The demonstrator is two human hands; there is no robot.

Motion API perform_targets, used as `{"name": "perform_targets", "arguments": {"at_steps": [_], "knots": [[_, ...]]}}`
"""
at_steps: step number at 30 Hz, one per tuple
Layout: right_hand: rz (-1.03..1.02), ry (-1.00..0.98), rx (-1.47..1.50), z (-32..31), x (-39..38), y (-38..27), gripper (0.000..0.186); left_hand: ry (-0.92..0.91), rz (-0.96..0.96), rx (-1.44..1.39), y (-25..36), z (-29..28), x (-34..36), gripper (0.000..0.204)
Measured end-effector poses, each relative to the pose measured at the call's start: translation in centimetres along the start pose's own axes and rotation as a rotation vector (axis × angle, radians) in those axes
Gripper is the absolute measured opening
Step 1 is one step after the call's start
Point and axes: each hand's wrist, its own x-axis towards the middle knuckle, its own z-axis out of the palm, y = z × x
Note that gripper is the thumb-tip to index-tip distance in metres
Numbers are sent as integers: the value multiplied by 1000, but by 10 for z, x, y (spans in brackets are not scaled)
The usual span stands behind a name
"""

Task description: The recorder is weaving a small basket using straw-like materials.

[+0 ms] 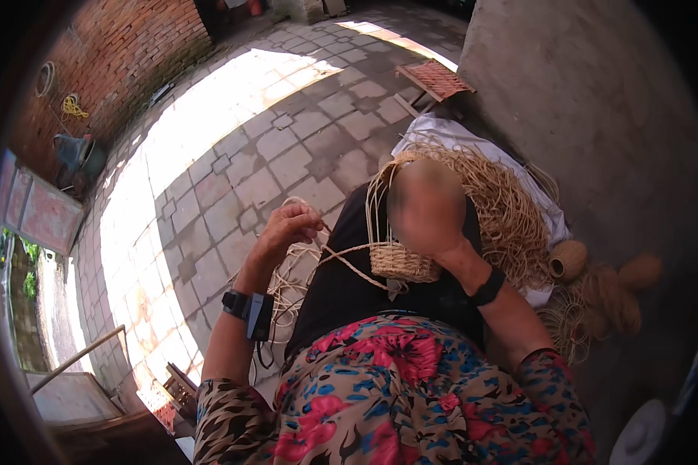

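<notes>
A small basket (402, 265) of tan cord sits on my lap, its lower wall woven and several uprights standing above it. My left hand (291, 229) is closed to the left of the basket, pinching a tan cord (345, 251) that stretches across to the basket's woven edge. At the basket's right side is my right hand (426, 213). A blurred patch covers most of it, so its fingers and its grip do not show. Loose loops of cord (287, 291) hang below my left hand.
A large heap of tan cord (512, 221) lies on a white sheet (450, 132) to my right. Beside it are a ball of twine (568, 260) and more coils. A low slatted stool (440, 79) stands ahead by the grey wall (589, 101). Stone paving (248, 163) stretches away ahead.
</notes>
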Motion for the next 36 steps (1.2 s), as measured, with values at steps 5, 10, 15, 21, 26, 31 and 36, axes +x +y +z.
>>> {"name": "perform_targets", "arguments": {"at_steps": [5, 10, 15, 21, 26, 31, 36], "knots": [[130, 24, 25, -10, -15, 3, 31, -212, 23, 171, 27, 76, 20, 14], [155, 114, 184, -15, -29, 13, 31, 184, 717, 1007, 24, 115, 18, 15], [152, 163, 205, -7, -36, 19, 32, 170, 488, 1161, 18, 124, 25, 26], [270, 164, 344, -5, -45, 43, 31, -69, 377, 370, 22, 105, 18, 31], [333, 137, 421, 1, -53, 54, 29, -64, 214, 236, 6, 92, 19, 26], [328, 138, 428, 1, -53, 52, 27, 60, 341, 678, -8, 97, 24, 10], [338, 145, 430, 1, -54, 52, 27, 187, 490, 857, -9, 117, 34, 9]]}}
